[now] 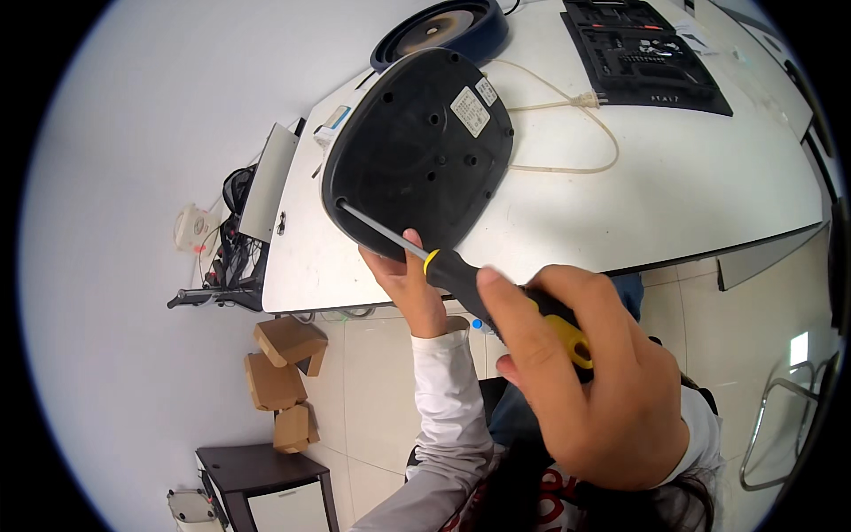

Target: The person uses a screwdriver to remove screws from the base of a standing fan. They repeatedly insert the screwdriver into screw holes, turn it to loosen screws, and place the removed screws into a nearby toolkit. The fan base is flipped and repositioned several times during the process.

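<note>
A black appliance base [408,133], with several screw holes and two white labels on its underside, is tipped up on the white table. My left hand [409,282] grips its lower edge, the fingers partly hidden behind it. In my right hand [603,381] is a screwdriver [465,282] with a black and yellow handle. Its long metal shaft slants up to the left, and the tip sits at a hole near the base's lower left edge. Whether a screw is in that hole I cannot tell. A pale cord with a plug [585,100] trails from behind the base.
Behind the base lies a round dark blue part [443,34] with a brownish centre. An open black tool case [643,66] occupies the far right of the white table [691,168]. Cardboard boxes [277,381] and a dark cabinet [257,465] stand on the floor at left, a metal-framed chair [767,434] at right.
</note>
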The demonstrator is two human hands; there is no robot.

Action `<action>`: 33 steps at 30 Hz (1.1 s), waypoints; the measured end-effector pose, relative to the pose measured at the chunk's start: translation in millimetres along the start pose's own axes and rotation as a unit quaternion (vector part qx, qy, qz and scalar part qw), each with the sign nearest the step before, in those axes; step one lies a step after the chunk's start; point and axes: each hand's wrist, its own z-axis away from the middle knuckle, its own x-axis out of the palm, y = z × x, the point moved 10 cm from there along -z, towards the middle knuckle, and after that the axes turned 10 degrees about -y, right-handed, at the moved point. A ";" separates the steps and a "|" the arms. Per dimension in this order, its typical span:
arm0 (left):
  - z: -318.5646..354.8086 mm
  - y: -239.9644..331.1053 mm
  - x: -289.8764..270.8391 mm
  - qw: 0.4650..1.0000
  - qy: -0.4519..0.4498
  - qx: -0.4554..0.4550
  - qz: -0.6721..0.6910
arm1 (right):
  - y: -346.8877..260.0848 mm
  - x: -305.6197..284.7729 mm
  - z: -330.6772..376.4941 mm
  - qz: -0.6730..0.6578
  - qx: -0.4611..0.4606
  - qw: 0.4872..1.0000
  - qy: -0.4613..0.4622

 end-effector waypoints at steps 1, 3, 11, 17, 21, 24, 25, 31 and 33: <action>0.9 -3.8 -0.5 1.000 0.000 0.001 0.004 | -1.9 -3.6 0.0 0.019 -0.010 1.000 0.021; 4.0 -13.3 -12.3 1.000 0.011 0.005 0.006 | -7.8 -7.7 -0.6 0.049 -0.035 0.996 0.059; 36.1 47.0 -12.7 0.988 0.116 0.019 -0.100 | -19.3 -12.6 2.5 0.050 -0.073 0.989 0.116; 63.1 53.3 53.5 0.971 -0.040 -0.126 0.200 | -26.0 -7.1 6.5 0.098 -0.073 0.987 0.100; 55.5 76.3 94.0 0.901 -0.133 -0.105 0.400 | -38.8 -2.3 11.7 0.107 -0.113 0.983 0.099; 59.6 67.0 97.0 0.843 -0.129 -0.132 0.506 | -39.3 -4.1 11.9 0.049 -0.112 0.979 0.162; 61.3 66.5 99.2 0.822 -0.130 -0.142 0.536 | -32.1 -8.9 9.6 0.013 -0.109 0.985 0.134; 59.9 64.8 94.0 0.831 -0.139 -0.113 0.526 | 4.9 -1.5 15.2 -0.097 -0.042 0.994 0.039; 60.2 70.9 101.8 0.796 -0.195 -0.102 0.564 | -2.0 -5.8 19.1 -0.082 -0.058 0.991 0.083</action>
